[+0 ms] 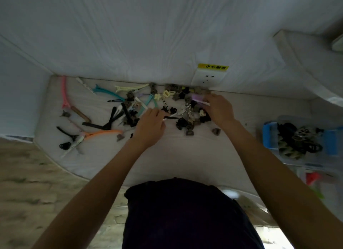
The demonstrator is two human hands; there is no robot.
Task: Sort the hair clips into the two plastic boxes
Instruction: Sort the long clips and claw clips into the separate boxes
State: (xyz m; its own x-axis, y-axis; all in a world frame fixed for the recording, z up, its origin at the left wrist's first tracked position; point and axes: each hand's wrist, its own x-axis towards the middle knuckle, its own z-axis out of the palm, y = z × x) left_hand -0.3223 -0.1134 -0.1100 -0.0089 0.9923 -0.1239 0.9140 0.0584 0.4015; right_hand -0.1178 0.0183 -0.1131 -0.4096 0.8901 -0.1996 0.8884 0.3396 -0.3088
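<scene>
At the far left of the white tabletop (185, 156) a long pink clip (64, 92) lies along the edge, with an orange clip (104, 132) nearer the person and a teal clip (107, 92) toward the wall. Right of these, a loose heap of hair clips (167, 104), black, brown, cream and silver, spreads along the wall below a white wall socket (209, 78) with a yellow label. The left hand (150, 126) rests at the near edge of the heap, its fingers closed around a thin black clip (171, 117) with a pale tip. The right hand (220, 109) reaches into the heap's right end, fingers pinched on a lilac clip (198, 98). Farther right stands a clear plastic box (284, 152) with blue handles, holding large black and patterned claw clips (297, 139). A second box (313, 176) sits nearer, blurred, its contents unclear.
</scene>
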